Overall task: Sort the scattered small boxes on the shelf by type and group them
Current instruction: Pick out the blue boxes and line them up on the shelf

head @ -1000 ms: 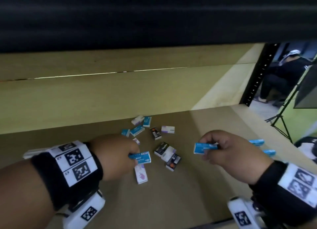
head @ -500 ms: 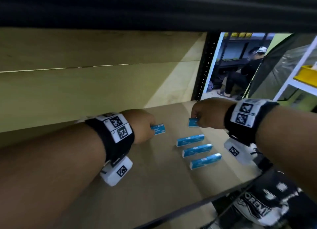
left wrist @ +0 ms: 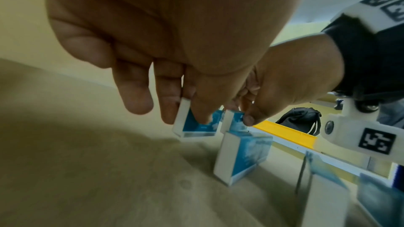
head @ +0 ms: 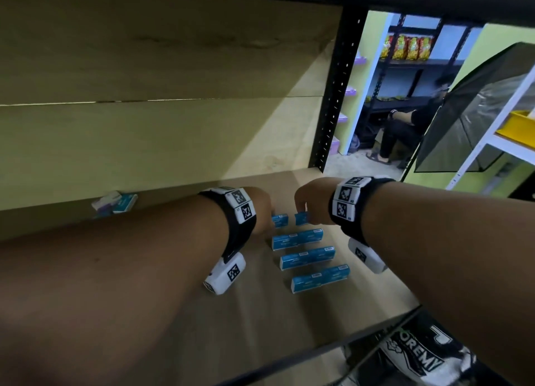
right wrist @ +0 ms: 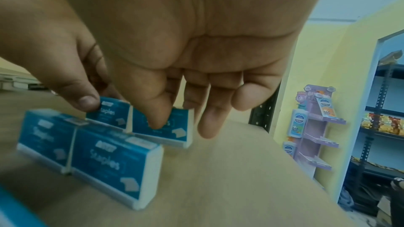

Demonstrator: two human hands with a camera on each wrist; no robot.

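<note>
While each grip pinches a blue staples box, left hand (head: 262, 209) and right hand (head: 311, 201) nearly touch.

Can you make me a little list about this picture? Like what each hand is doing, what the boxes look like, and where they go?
left hand: pinches a blue staples box
right hand: pinches another blue staples box
sorted rows: three rows of blue boxes, two per row, end to end
where the held boxes go: behind the rows, starting a fourth
shelf: brown board
still unsorted: a white-purple box and a blue one by the back wall
</note>
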